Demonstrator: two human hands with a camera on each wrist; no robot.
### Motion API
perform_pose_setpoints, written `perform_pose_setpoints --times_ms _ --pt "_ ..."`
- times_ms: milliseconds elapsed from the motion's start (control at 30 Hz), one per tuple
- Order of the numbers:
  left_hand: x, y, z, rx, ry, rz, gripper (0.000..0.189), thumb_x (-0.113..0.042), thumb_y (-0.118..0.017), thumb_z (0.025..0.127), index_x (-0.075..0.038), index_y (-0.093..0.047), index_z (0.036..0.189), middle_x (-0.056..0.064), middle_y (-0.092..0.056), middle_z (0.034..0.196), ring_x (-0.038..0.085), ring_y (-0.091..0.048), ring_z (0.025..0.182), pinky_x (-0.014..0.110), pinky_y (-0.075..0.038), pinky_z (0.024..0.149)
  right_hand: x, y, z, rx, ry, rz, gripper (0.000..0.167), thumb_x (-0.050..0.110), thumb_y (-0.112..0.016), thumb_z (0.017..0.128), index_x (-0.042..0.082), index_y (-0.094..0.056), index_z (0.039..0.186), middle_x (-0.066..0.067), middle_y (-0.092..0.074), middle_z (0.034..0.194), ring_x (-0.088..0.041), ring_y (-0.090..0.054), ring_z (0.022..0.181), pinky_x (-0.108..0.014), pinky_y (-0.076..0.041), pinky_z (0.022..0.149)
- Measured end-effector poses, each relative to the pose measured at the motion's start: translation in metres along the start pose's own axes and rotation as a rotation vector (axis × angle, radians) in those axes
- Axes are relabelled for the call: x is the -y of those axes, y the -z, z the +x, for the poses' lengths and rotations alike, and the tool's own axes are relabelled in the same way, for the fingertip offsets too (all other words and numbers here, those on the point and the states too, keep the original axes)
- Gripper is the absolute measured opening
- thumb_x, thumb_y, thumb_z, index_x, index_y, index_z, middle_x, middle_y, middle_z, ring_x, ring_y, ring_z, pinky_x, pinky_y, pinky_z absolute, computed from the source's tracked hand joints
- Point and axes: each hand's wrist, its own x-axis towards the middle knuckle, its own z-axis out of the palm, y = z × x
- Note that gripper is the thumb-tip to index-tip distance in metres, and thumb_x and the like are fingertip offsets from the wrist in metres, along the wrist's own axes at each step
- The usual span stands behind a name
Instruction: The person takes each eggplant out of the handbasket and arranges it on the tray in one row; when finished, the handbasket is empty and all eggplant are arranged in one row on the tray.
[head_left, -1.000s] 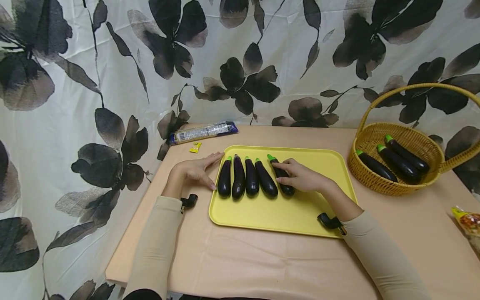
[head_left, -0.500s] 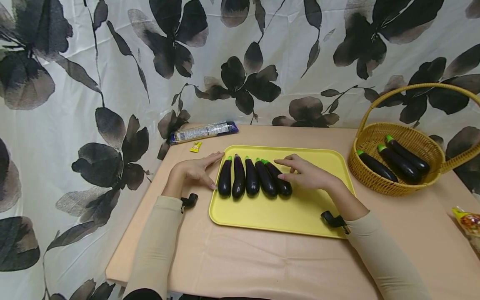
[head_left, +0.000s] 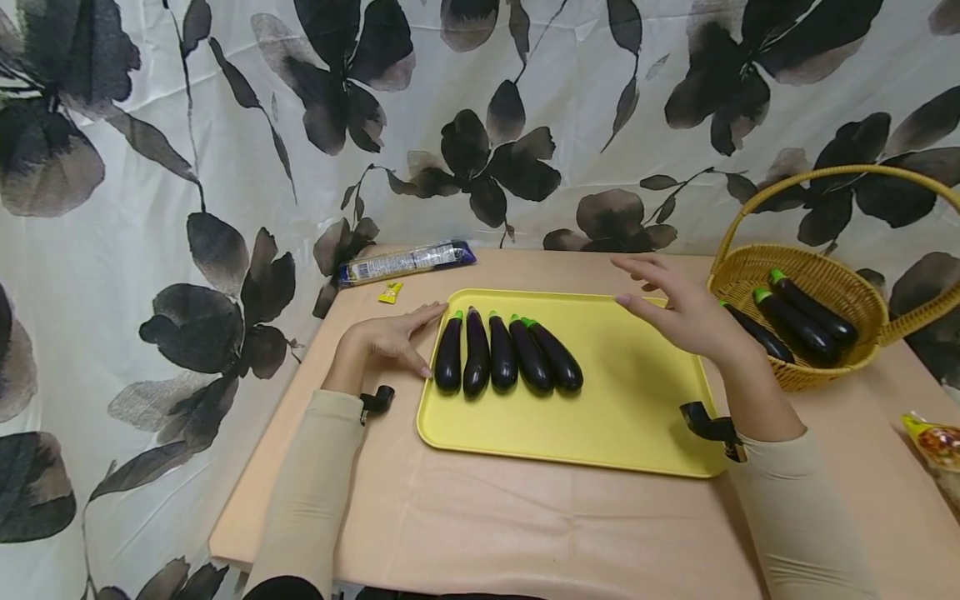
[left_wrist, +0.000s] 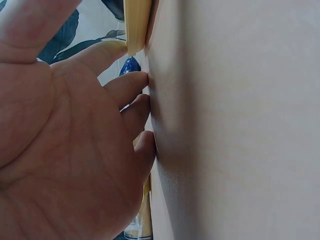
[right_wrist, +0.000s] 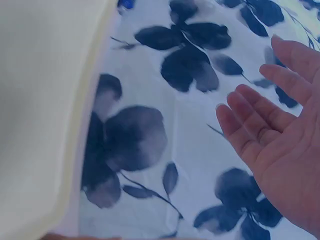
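Observation:
Several dark purple eggplants (head_left: 502,354) with mostly green tops lie side by side on the left half of a yellow tray (head_left: 637,417). The rightmost eggplant (head_left: 555,357) slants, its top against its neighbor. My left hand (head_left: 384,342) rests at the tray's left edge, thumb and fingers spread; in the left wrist view its fingertips touch the tray rim (left_wrist: 136,25) and tabletop. Raised over the tray's right side, my right hand (head_left: 686,312) holds nothing, its fingers extended. Beside it stands a wicker basket (head_left: 862,287) with three eggplants (head_left: 802,329) inside.
Behind the tray at the left lie a long blue-ended packet (head_left: 408,263) and a small yellow wrapper (head_left: 390,292). Another colorful packet (head_left: 933,442) sits at the table's right. A floral curtain (head_left: 450,83) hangs behind the table (head_left: 487,517). The basket's tall handle (head_left: 847,171) arches up.
The rightmost eggplant has shifted left against its neighbor under my right hand. That hand has since come off it, risen and moved right toward the basket. My left hand has stayed put.

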Motion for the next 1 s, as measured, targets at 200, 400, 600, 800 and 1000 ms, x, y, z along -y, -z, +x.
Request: perform_pose_setpoints --times_ms 200,400,600,800,1000 --pt "0.001 0.000 0.001 -0.003 0.001 -0.005 0.139 -0.037 -0.101 0.062 -0.035 -0.011 0.169 -0.001 0.006 0.177 0.025 0.012 0.163 0.052 0.005 0.131 -0.006 0.024 -0.008 -0.156 0.073 -0.062 0.054 0.021 -0.067 0.103 0.027 -0.052 0.155 -0.010 -0.053 0.151 -0.033 -0.058 0.123 -0.023 -0.050 0.094" --pt "0.000 0.000 0.001 -0.003 0.005 -0.007 0.139 -0.037 -0.101 0.062 -0.034 -0.011 0.169 -0.001 0.006 0.177 0.024 0.012 0.163 0.052 0.004 0.132 -0.018 0.041 -0.015 -0.288 0.129 -0.108 0.052 0.011 -0.070 0.100 0.020 -0.059 0.150 -0.013 -0.059 0.142 0.001 -0.054 0.112 -0.002 -0.038 0.092" --pt "-0.001 0.000 0.002 -0.002 0.000 -0.007 0.139 -0.037 -0.101 0.063 -0.033 -0.010 0.169 -0.001 0.006 0.177 0.024 0.013 0.163 0.052 0.004 0.132 -0.028 0.057 -0.021 -0.322 0.112 -0.115 0.048 0.010 -0.066 0.102 0.020 -0.060 0.149 -0.014 -0.059 0.138 0.012 -0.051 0.104 -0.001 -0.041 0.085" --pt "-0.002 -0.001 0.003 -0.013 -0.004 0.001 0.139 -0.039 -0.100 0.063 -0.033 -0.011 0.169 -0.001 0.006 0.177 0.025 0.013 0.163 0.053 0.005 0.131 -0.051 0.075 -0.030 -0.327 -0.039 -0.146 0.046 0.019 -0.063 0.105 0.022 -0.058 0.151 -0.017 -0.057 0.139 0.015 -0.046 0.100 0.001 -0.037 0.077" --pt "-0.003 -0.001 0.004 -0.017 0.002 0.004 0.139 -0.039 -0.100 0.062 -0.034 -0.011 0.169 -0.001 0.006 0.177 0.025 0.013 0.163 0.054 0.005 0.131 -0.075 0.087 -0.035 -0.294 -0.178 -0.169 0.048 0.030 -0.059 0.107 0.019 -0.055 0.153 -0.016 -0.053 0.145 0.013 -0.038 0.104 -0.005 -0.032 0.078"
